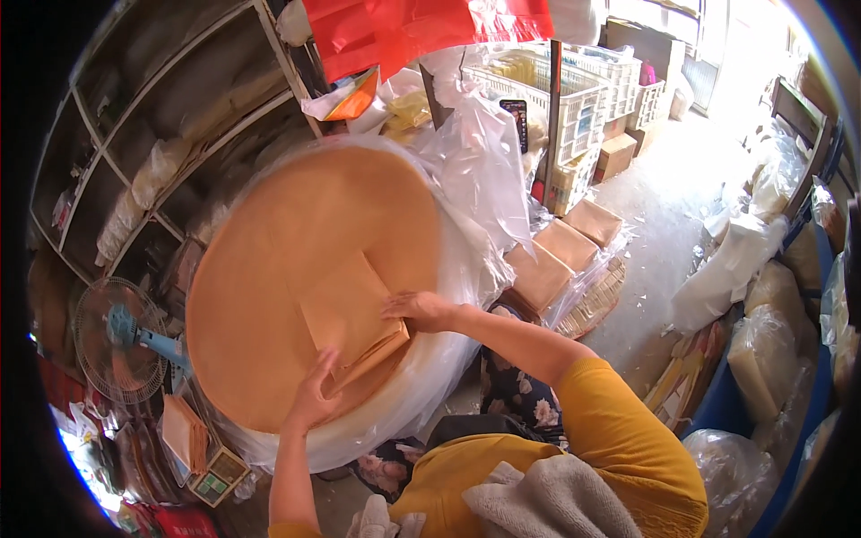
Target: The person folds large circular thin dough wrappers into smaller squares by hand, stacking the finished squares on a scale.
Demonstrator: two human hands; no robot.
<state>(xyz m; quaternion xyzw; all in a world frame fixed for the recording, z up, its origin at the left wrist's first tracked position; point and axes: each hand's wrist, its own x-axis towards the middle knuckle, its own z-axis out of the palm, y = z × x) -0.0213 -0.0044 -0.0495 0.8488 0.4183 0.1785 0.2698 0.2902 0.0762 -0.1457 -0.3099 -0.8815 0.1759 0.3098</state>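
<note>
A wide round stack of thin tan sheets [247, 296] lies before me, its rim wrapped in clear plastic. On its near half sits a folded rectangular packet of tan sheet [350, 300], with layered edges facing me. My right hand [423, 310] rests against the packet's right side, its fingers stretched out over the edge. At the near left corner my left hand [310, 387] touches the packet, thumb and fingers apart. Part of the left fingertips is hard to make out against the sheet.
A fan [121, 336] stands at the left, below metal shelves [108, 152]. Folded tan packets [543, 269] sit in a tray to the right. White crates [578, 103] stand behind, near a phone [515, 124] and a red plastic sheet [421, 31]. Plastic-wrapped bundles [762, 359] fill a blue container.
</note>
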